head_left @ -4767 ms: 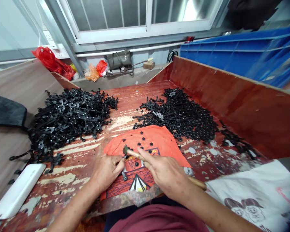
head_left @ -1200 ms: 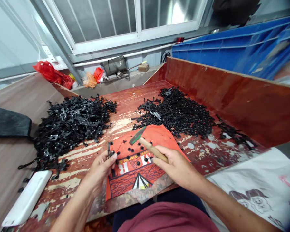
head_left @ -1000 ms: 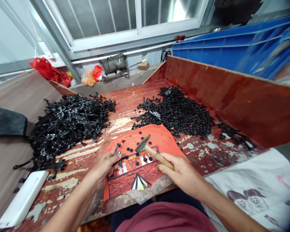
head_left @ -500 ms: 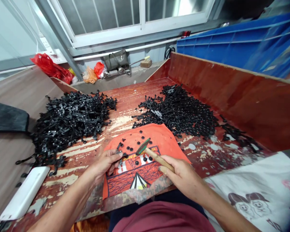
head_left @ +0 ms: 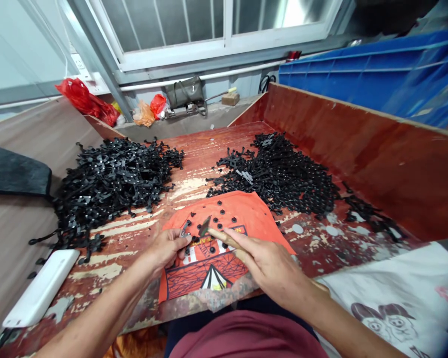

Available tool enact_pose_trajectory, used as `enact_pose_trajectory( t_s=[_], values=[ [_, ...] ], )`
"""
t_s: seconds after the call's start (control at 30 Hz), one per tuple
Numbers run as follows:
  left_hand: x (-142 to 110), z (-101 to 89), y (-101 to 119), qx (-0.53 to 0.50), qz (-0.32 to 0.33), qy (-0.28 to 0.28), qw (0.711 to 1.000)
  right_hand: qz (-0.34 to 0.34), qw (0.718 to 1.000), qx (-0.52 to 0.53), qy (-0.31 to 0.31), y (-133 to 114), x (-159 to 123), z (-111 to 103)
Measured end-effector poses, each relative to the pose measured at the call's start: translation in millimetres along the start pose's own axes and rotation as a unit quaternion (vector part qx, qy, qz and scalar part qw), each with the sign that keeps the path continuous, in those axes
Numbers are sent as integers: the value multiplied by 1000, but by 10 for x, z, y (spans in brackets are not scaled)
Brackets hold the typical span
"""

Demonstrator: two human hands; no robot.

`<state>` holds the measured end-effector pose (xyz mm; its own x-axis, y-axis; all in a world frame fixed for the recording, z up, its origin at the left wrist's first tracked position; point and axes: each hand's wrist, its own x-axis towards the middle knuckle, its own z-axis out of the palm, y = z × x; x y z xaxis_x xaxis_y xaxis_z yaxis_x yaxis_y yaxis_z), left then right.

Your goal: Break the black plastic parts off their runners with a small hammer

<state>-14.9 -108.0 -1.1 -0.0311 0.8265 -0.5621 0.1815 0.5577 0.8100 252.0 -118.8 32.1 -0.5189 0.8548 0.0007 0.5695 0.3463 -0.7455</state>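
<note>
My left hand pinches a small black jointed part with round ends over the left side of an orange printed cloth. My right hand is wrapped round the wooden handle of a small hammer. Its dark, greenish head hovers or rests just right of my left fingertips; I cannot tell whether it touches anything. Several small black round pieces lie scattered on the cloth between and beyond my hands.
Black part heaps lie at left and right. A white power bank-like block sits at left. Wooden boards wall the table; a blue crate stands beyond. A white printed cloth lies at right.
The hammer head has swung left and down toward my left fingers, and my right hand has moved a little left. My left hand keeps the black part. The view has shifted slightly.
</note>
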Motion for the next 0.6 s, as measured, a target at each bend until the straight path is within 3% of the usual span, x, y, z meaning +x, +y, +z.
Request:
enact_pose_trajectory(
  t_s=[0.13, 0.27, 0.4, 0.6],
  values=[
    [70, -24, -103, -31, 4, -10, 999, -46, 997, -59, 31, -58, 70, 121],
    [108, -32, -144, -50, 3, -24, 998, -50, 985, -162, 26, 18, 87, 239],
    [83, -38, -108, -58, -6, -33, 998, -77, 981, -171, 57, 21, 91, 246],
    [74, -26, -100, -44, -12, -31, 998, -70, 973, -219, 24, 15, 128, 294]
  ],
)
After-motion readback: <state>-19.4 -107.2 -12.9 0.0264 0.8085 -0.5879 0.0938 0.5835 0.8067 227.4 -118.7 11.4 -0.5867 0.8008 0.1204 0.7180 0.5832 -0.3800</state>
